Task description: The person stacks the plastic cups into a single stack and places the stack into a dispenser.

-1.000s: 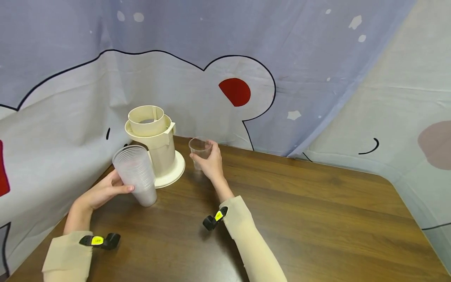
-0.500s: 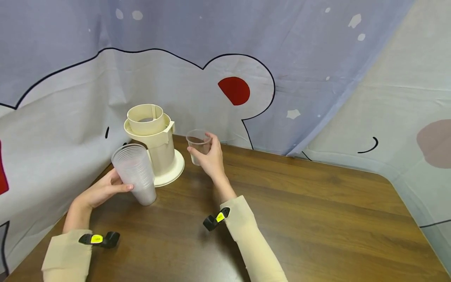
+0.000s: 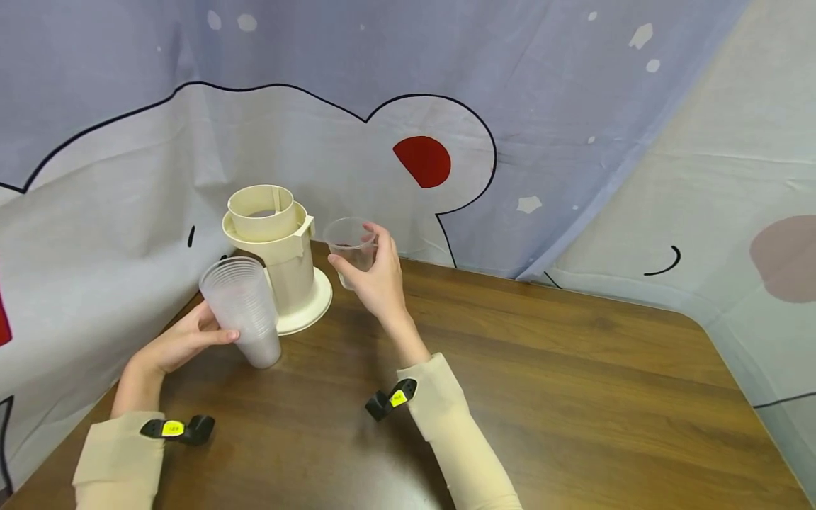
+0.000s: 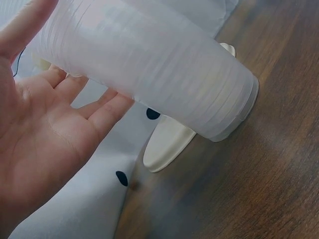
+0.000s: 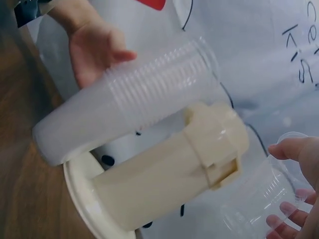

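Note:
My left hand grips a tall stack of nested clear plastic cups, which leans with its open end up and to the left. In the left wrist view the stack lies between the thumb and the fingers. My right hand holds a single clear plastic cup near its rim, thumb on the near side and fingers on the far side. This cup is upright, just right of a cream plastic cup holder. The holder has a round base and a ring-shaped top, and the stack partly hides it in the head view.
The brown wooden table stretches to the right of both arms. Behind it hangs a printed fabric curtain, close to the table's back and left edges. Each sleeve carries a black wrist camera.
My right hand has raised the single cup and brought it slightly left, closer to the holder's top. My left hand and the stack stay almost in place.

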A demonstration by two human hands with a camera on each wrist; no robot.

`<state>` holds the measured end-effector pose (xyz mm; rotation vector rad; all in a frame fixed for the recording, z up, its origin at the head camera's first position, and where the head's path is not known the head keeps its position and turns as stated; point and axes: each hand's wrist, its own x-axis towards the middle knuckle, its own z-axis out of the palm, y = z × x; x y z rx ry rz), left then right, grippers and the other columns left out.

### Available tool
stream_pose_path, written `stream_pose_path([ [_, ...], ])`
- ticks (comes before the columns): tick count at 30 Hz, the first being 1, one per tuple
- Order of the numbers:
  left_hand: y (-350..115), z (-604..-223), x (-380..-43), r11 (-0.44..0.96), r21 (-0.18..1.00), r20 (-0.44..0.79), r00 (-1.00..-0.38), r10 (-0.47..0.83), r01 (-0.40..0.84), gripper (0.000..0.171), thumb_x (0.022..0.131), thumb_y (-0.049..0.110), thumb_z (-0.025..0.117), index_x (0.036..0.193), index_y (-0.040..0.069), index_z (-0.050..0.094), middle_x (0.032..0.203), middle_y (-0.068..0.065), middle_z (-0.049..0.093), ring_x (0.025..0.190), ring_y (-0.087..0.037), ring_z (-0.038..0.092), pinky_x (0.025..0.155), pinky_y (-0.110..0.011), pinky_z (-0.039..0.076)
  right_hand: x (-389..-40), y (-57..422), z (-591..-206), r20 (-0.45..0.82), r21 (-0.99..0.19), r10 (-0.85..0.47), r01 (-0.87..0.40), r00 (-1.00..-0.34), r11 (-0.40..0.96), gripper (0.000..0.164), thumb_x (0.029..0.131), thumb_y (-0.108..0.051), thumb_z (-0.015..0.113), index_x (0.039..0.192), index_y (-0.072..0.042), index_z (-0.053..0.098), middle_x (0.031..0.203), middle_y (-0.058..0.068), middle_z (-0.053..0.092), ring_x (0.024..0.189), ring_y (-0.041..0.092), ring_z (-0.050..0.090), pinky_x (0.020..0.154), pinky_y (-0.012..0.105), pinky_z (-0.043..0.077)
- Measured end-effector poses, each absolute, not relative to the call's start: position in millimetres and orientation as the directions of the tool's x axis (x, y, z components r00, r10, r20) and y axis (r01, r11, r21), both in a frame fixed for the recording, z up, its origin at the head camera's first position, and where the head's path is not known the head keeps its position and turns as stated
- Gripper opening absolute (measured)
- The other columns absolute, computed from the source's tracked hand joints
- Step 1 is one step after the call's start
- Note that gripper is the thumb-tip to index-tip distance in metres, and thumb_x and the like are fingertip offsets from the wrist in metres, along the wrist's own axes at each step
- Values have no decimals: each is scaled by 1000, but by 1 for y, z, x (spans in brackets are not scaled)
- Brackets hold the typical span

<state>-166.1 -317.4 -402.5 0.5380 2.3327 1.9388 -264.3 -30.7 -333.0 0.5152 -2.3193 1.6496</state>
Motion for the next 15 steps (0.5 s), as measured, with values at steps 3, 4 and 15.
stream_pose_path([
  [3, -318, -402, -166, 165, 963, 159, -942, 296, 214, 70, 86, -7, 57, 138, 29, 28, 129, 24, 44, 114, 12, 44, 86, -11, 42, -258, -31, -325, 403, -857, -156, -431, -902, 282, 70, 76, -30, 79, 135, -15, 45, 126, 6, 53, 112, 19, 50, 99, 34, 43],
  [4, -318, -401, -165, 171, 963, 151, -944, 293, 207, 70, 86, -7, 57, 138, 29, 28, 129, 24, 44, 114, 13, 44, 86, -11, 42, -255, -32, -322, 405, -858, -162, -435, -900, 272, 70, 76, -30, 79, 135, -15, 45, 126, 7, 53, 112, 19, 50, 100, 35, 43],
  [15, -318, -401, -165, 191, 964, 127, -951, 284, 186, 70, 87, -4, 58, 141, 27, 25, 129, 25, 42, 114, 13, 43, 86, -11, 42, -240, -40, -307, 440, -842, -212, -483, -872, 239, 66, 77, -28, 79, 133, -16, 46, 119, 5, 54, 107, 17, 52, 94, 28, 43],
])
